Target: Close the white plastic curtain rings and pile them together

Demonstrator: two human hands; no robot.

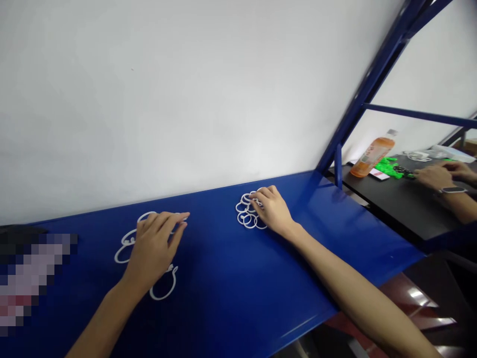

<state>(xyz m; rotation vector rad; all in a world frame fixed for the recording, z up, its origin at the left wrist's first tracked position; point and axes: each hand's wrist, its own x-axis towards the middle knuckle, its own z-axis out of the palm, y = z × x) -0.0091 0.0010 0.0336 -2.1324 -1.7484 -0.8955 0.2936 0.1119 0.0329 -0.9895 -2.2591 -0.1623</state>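
Resting right hand [274,211] on ring pile [246,213], shelf edge [316,311] near

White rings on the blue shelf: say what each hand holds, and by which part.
Nothing is lifted. The left hand lies flat on spread rings; right hand fingertips touch the ring pile.

- You have two hands on the blue shelf [223,278]: your left hand [152,248] and your right hand [274,211].
- Loose white rings [164,288] by your left hand: four can be made out, several partly covered by the hand, so the count is a minimum.
- One cluster of white rings [246,213] under your right fingertips: about eight show; overlaps prevent an exact figure.
- One orange bottle [372,156] lying on the black table [402,209].
- One heap of green parts [389,165]; individual pieces cannot be counted.
- Two hands of another person [439,175], one wrist wearing one watch [452,190].
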